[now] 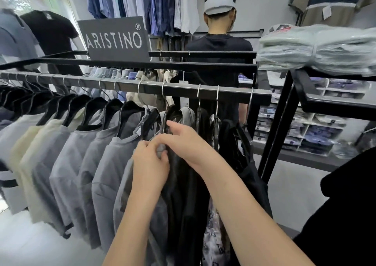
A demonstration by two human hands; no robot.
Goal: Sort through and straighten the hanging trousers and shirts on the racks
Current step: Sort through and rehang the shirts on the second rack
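Right now both hands meet on one grey shirt [130, 188] hanging on the front rail [183, 91]. The left hand [150, 164] has its fingers [162, 157] curled and pinches a fold of the shirt's shoulder cloth. The right hand [183, 141] curls its fingers onto the same fold from the other side, with one digit standing up apart from the rest. Its fingertips are hidden against the cloth.

Just right of the fingers hangs a black garment [183, 194], touching the grey shirt. Below and to the right of them a patterned garment [213, 239] shows only as a strip. Further right hang more dark pieces, too bunched to count.

Left of the fingers runs a row of pale shirts [61, 164] on black hangers [91, 111]. There are about seven: grey ones nearest, cream ones beyond. The count grows unsure where they overlap, and the frame edge cuts the last ones off.

Above and beyond the fingers, one grey sign [116, 39] reading ARISTINO stands on the rack top. To its right a person [219, 45] in a black top stands facing away, the lower body hidden by the rack.

Up and to the right of the fingers, a stack of plastic-wrapped folded shirts [317, 49] lies on a black shelf [325, 104]. Compartments of folded shirts [313, 131] sit behind it, too small to number.
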